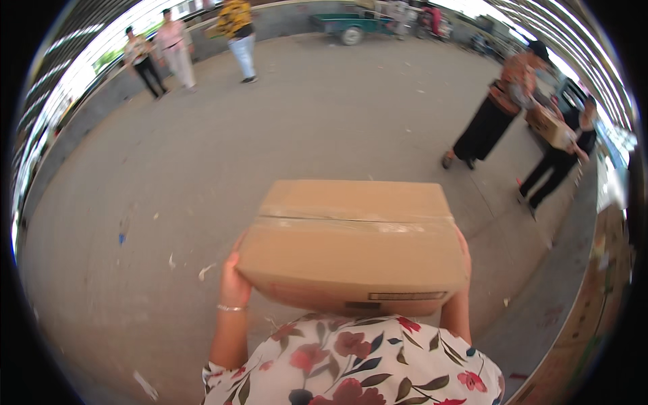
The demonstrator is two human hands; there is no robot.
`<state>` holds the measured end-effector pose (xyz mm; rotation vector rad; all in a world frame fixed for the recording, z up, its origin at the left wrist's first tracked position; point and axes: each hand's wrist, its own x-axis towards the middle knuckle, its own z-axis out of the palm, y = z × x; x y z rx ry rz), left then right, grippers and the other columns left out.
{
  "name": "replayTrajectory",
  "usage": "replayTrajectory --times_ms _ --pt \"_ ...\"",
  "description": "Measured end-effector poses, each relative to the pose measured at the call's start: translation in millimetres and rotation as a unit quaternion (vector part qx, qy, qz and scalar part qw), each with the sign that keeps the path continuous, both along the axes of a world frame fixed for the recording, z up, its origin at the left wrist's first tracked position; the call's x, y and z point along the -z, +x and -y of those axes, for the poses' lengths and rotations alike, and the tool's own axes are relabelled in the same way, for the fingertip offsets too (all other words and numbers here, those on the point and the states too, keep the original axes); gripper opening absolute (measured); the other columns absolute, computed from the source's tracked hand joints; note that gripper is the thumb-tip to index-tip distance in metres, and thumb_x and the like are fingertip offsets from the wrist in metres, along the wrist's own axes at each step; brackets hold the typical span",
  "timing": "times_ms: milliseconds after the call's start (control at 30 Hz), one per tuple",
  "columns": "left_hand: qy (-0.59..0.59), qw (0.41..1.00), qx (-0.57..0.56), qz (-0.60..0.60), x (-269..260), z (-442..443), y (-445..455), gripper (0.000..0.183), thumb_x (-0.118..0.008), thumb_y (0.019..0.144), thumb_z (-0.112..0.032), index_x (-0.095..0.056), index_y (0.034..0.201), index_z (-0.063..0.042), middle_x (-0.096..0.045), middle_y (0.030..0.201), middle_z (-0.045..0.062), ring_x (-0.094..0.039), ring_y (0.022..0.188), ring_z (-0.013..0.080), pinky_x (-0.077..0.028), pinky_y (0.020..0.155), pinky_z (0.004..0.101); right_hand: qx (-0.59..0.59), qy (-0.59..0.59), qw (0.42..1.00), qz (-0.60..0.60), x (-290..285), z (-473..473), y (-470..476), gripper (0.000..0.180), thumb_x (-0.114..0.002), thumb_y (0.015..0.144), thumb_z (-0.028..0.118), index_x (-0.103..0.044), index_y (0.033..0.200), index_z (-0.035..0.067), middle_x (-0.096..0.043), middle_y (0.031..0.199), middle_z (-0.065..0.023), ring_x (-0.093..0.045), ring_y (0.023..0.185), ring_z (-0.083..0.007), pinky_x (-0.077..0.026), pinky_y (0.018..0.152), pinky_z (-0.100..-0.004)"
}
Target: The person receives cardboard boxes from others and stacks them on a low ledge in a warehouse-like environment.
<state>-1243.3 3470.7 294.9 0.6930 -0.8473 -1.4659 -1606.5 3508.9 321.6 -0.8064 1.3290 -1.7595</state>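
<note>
A closed cardboard box [349, 253] is held in front of my body, its top seam sealed with clear tape [385, 226]. My left hand [236, 273] grips the box's left side, and a bracelet [232, 308] circles that wrist. On the opposite side, my right hand [462, 258] holds the box, most of its fingers hidden behind the cardboard. The side of the box facing me bears dark printed marks and rests close to my floral shirt [354, 359].
To the right, two people [511, 91] [562, 147] have their hands at another cardboard box [549, 129]. Stacked cartons [582, 324] line the right edge. Several people stand by the low wall [288, 25], near a green cart [349, 25]. Litter [206, 271] dots the concrete floor [324, 121].
</note>
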Motion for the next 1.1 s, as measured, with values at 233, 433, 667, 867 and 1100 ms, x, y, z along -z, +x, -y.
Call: replayTrajectory --times_ms 233,433,667,867,1100 --pt "-0.026 0.998 -0.059 -0.004 -17.8 27.2 52.8 0.053 -0.031 0.083 -0.035 -0.035 0.12 0.003 -0.039 0.122 0.013 -0.037 0.113 0.0243 -0.031 0.093 0.0365 -0.174 -0.122 0.977 0.007 2.4 60.4 22.4 0.048 -0.038 0.083 0.02 -0.03 0.125 -0.001 -0.035 0.126 -0.0105 -0.034 0.115 -0.0182 -0.026 0.095 -0.0297" --pt "0.031 0.999 -0.025 -0.014 -11.1 53.0 45.7 0.046 -0.032 0.085 -0.036 -0.043 0.111 0.001 -0.045 0.114 0.013 -0.041 0.107 0.0235 -0.031 0.09 0.0363 -0.183 -0.135 0.973 0.022 13.7 64.5 18.3 0.049 -0.039 0.083 0.022 -0.03 0.125 0.0 -0.034 0.127 -0.0109 -0.032 0.117 -0.0183 -0.026 0.095 -0.0302" --pt "0.01 1.0 -0.024 -0.005 -0.6 69.3 58.6 0.05 -0.032 0.084 -0.036 -0.04 0.115 0.003 -0.044 0.117 0.013 -0.041 0.108 0.0238 -0.033 0.09 0.0359 -0.177 -0.145 0.974 0.007 9.0 71.0 23.9 0.051 -0.041 0.084 0.027 -0.03 0.125 -0.001 -0.032 0.128 -0.0109 -0.03 0.118 -0.0191 -0.025 0.096 -0.0304" --pt "0.021 0.999 -0.012 -0.04 -2.5 100.4 76.1 0.047 -0.031 0.084 -0.033 -0.043 0.112 0.003 -0.047 0.113 0.013 -0.043 0.105 0.0228 -0.035 0.088 0.0346 -0.158 -0.168 0.973 -0.004 -5.4 88.3 45.9 0.05 -0.041 0.084 0.027 -0.032 0.124 -0.001 -0.034 0.127 -0.011 -0.03 0.118 -0.02 -0.024 0.097 -0.0309" --pt "0.038 0.998 0.0 -0.044 13.6 84.0 62.4 0.052 -0.03 0.085 -0.039 -0.04 0.114 0.003 -0.043 0.117 0.015 -0.04 0.109 0.0255 -0.03 0.091 0.037 -0.166 -0.137 0.976 -0.019 -7.5 76.6 37.0 0.048 -0.039 0.084 0.023 -0.031 0.125 -0.001 -0.034 0.127 -0.0109 -0.031 0.117 -0.0196 -0.024 0.096 -0.0304"
